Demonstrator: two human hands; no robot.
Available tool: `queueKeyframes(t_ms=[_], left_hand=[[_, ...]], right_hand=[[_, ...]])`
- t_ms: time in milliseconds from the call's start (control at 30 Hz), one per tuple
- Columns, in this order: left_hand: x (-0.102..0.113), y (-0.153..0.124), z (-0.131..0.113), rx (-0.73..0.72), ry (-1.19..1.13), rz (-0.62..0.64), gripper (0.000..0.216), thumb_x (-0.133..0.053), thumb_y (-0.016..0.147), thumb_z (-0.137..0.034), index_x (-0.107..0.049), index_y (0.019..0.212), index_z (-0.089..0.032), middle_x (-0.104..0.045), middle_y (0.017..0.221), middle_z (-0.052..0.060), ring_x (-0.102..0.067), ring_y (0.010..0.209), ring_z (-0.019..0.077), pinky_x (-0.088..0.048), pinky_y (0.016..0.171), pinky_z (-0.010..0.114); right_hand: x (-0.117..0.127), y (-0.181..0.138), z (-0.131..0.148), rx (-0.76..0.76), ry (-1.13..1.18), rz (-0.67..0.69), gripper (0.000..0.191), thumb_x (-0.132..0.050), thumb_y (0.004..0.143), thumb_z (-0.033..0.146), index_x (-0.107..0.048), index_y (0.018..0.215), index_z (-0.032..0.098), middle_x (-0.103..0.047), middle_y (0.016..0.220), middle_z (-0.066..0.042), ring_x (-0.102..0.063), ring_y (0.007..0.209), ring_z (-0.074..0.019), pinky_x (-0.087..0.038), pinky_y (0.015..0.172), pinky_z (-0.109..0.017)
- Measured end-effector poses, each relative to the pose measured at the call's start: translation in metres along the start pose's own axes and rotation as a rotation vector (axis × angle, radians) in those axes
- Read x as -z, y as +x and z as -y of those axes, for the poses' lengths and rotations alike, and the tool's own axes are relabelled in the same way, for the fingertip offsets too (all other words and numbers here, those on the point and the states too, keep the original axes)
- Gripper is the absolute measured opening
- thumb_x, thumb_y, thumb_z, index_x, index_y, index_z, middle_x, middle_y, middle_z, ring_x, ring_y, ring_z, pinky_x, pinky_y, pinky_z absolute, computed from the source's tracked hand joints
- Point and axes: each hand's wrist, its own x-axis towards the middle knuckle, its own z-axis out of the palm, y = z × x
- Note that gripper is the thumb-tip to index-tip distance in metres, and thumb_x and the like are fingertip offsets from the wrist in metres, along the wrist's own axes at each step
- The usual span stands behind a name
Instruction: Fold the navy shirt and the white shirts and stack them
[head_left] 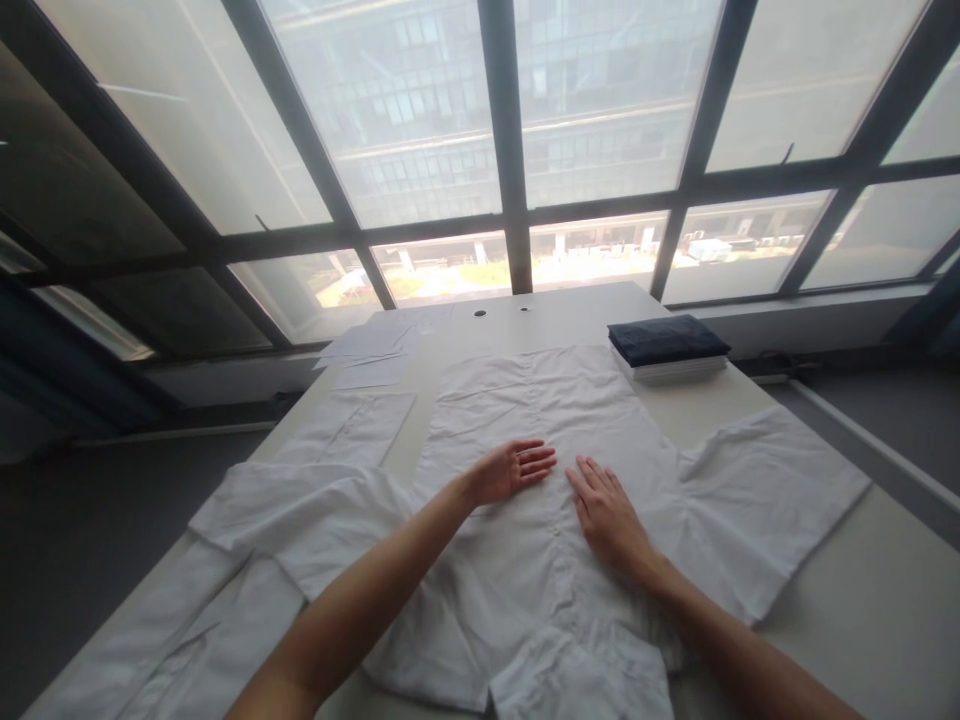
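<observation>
On the left part of the table (862,600): a second white garment (247,560), spread flat, reaching the near left edge and meeting the left sleeve of the shirt. Behind it, toward the far left corner, some white sheets (367,345), lying flat. Between these and the shirt, only a narrow strip of bare tabletop.

In the middle: a white short-sleeved shirt (540,410), spread front up, collar toward the near edge, hem toward the window, both sleeves stretched sideways. On its chest, left hand (514,468): lies open, fingers straight and pointing right, gripping nothing. Just beside it, right hand (607,510): presses flat, palm down, at the button line, fingers a little apart, also not closed on anything. Fingertips of the two near, not touching.

To the right: right sleeve ending before the table edge, wide bare surface around it. At the far right, close to the hem corner, a folded stack (667,345) with dark blue cloth on top.
</observation>
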Motion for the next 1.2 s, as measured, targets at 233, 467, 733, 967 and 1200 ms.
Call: queueKeyframes(t_ms=[233,467,733,967,1200], left_hand=[[0.068,-0.006,-0.097,-0.286,0.197,-0.496,0.019,-0.047,0.092,-0.013,-0.056,0.110,-0.013,-0.068,0.117,0.019,-0.072,0.100,0.0222,-0.058,0.085,0.036],[0.072,-0.009,-0.099,-0.622,0.522,-0.734,0.020,-0.052,0.088,-0.019,-0.061,0.106,-0.018,-0.064,0.127,0.012,-0.058,0.124,0.0220,-0.043,0.108,0.038],[0.048,-0.066,0.017,-0.538,1.748,-0.455,0.049,-0.058,0.090,-0.035,-0.056,0.138,-0.026,-0.046,0.152,0.009,-0.034,0.145,0.0330,-0.015,0.119,0.062],[0.073,-0.119,0.042,-0.488,1.982,-0.618,0.053,-0.042,0.099,-0.040,-0.044,0.150,-0.022,-0.034,0.159,0.013,-0.029,0.148,0.0311,-0.028,0.117,0.055],[0.079,-0.142,0.073,-0.499,2.100,-0.662,0.061,-0.039,0.101,-0.048,-0.037,0.154,-0.019,-0.030,0.161,0.014,-0.025,0.149,0.0298,-0.025,0.119,0.052]], right_hand=[[0.002,0.000,0.002,0.003,-0.007,0.017,0.054,-0.037,0.094,0.015,-0.049,0.147,0.017,-0.036,0.159,-0.010,-0.027,0.149,-0.0237,-0.018,0.121,-0.043],[0.000,0.001,0.000,-0.007,0.017,0.026,0.054,-0.040,0.093,0.016,-0.048,0.147,0.018,-0.036,0.159,-0.011,-0.026,0.149,-0.0231,-0.017,0.121,-0.044],[0.010,0.000,0.002,-0.016,0.058,0.007,0.053,-0.039,0.093,0.013,-0.051,0.144,0.016,-0.035,0.159,-0.012,-0.024,0.150,-0.0237,-0.019,0.121,-0.045],[0.032,-0.012,-0.017,0.033,0.034,-0.064,0.046,-0.037,0.094,0.016,-0.060,0.134,0.017,-0.044,0.154,-0.012,-0.028,0.148,-0.0246,-0.026,0.119,-0.048],[0.017,-0.046,-0.036,0.174,-0.097,0.020,0.058,-0.045,0.098,0.041,-0.038,0.153,0.023,-0.027,0.162,-0.012,-0.020,0.151,-0.0287,-0.021,0.119,-0.056]])
